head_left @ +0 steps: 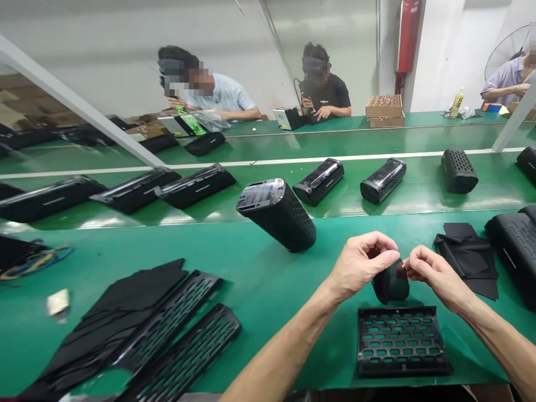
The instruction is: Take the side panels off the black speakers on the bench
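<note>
My left hand [362,262] pinches the top edge of a thin black sheet [391,286], which looks like cloth and hangs in a curve. My right hand [433,272] has thumb and fingers closed at the sheet's right edge. Just below, a black slotted grille panel [402,368] lies on the green bench. To the right of my right hand is a loose stack of black cloth pieces [471,259]. An upright black speaker-like housing [288,220] stands tilted in view, left of my hands.
At left lie a fanned stack of black sheets [113,312] and long slotted grilles [184,354]. Black housings [383,181] line the green conveyor [268,215] beyond. A large black housing [513,251] is at far right. Co-workers [322,92] sit across the line.
</note>
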`<state>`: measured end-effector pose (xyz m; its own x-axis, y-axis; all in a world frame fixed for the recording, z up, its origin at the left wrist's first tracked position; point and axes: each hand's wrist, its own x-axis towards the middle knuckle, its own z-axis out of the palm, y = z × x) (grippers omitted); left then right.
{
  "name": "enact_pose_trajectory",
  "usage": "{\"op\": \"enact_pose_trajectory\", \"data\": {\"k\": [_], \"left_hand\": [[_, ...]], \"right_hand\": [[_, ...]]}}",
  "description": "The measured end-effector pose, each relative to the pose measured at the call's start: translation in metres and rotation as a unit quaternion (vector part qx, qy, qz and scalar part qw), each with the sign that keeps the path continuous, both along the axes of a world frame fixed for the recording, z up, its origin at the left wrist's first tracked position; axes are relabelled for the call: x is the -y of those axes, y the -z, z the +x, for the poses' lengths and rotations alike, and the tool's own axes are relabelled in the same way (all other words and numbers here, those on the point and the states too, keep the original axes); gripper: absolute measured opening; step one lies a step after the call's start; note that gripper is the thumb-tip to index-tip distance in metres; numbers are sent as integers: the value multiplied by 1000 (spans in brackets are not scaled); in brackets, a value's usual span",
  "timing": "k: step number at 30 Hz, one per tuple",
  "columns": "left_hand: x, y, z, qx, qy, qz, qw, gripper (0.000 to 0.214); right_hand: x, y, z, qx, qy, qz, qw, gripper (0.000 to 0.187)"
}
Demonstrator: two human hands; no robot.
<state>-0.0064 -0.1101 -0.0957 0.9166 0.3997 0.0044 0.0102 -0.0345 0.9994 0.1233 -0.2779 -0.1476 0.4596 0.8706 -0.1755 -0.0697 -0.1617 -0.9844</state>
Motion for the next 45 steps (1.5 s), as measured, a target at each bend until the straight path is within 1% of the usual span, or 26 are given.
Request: {"op": "enact_pose_trajectory", "data": {"k": [2,3,4,6,7,9,11,12,14,16,18,20,21,23,25,27,28,29,30,31,33,35,38,40,43,45], "left_hand": [[3,-8,-5,0,-1,-49,999,35],[4,-12,-10,2,-4,-66,998,39],[5,-14,-15,3,-10,-77,997,41],[8,-17,-30,-11,-25,-80,996,38],[10,-15,-40,-27,-30,-71,997,34],[17,-7,-61,-69,-32,-37,996,22],[28,10,-81,-105,-26,34,993,7],[34,21,-88,-116,-21,87,989,1],[48,45,-98,-121,-6,208,971,11],[59,66,-101,-110,14,326,939,18],[66,80,-99,-104,26,430,896,22],[68,87,-98,-103,25,505,857,23],[68,88,-98,-101,20,524,845,23],[65,89,-99,-92,-5,534,841,21],[60,90,-103,-107,-51,520,846,21],[54,92,-107,-150,-79,495,852,39],[52,93,-108,-173,-75,481,856,46],[49,94,-109,-189,-64,467,861,47],[47,95,-109,-198,-50,454,868,41],[45,96,-108,-199,-40,440,875,32],[44,97,-106,-192,-40,410,891,12],[43,95,-105,-182,-47,377,907,11],[45,88,-103,-178,-37,341,923,12],[48,85,-101,-193,-41,340,919,8],[53,86,-98,-226,-57,380,895,17],[55,88,-97,-232,-54,407,882,15]], "right_hand": [[2,-9,-9,-41,-21,28,999,46],[4,-13,-13,-33,-44,27,998,47],[8,-18,-16,-17,-69,14,997,45],[18,-25,-18,8,-106,-30,994,35],[25,-26,-17,10,-116,-55,992,31],[42,-24,-15,-7,-130,-106,986,32],[60,-15,-15,1,-143,-160,977,34],[68,-8,-17,32,-150,-189,970,35],[80,8,-24,143,-151,-247,946,32],[87,22,-30,280,-130,-293,905,29],[92,31,-34,371,-107,-313,868,27],[96,35,-34,405,-97,-309,855,27],[98,35,-33,410,-95,-304,854,25],[102,34,-29,409,-94,-299,857,23],[106,34,-23,413,-73,-296,858,22],[106,35,-18,434,-24,-282,855,24],[105,37,-17,448,-3,-271,852,29],[103,38,-15,462,6,-261,848,36],[100,40,-14,474,1,-253,843,41],[97,41,-13,480,-13,-249,841,41],[92,42,-12,478,-45,-246,842,30],[89,42,-11,461,-59,-236,853,20],[89,39,-7,434,-62,-218,872,22],[90,38,-5,425,-56,-215,877,22],[91,39,-5,421,-46,-216,880,20],[90,40,-5,419,-45,-218,880,22]]}}
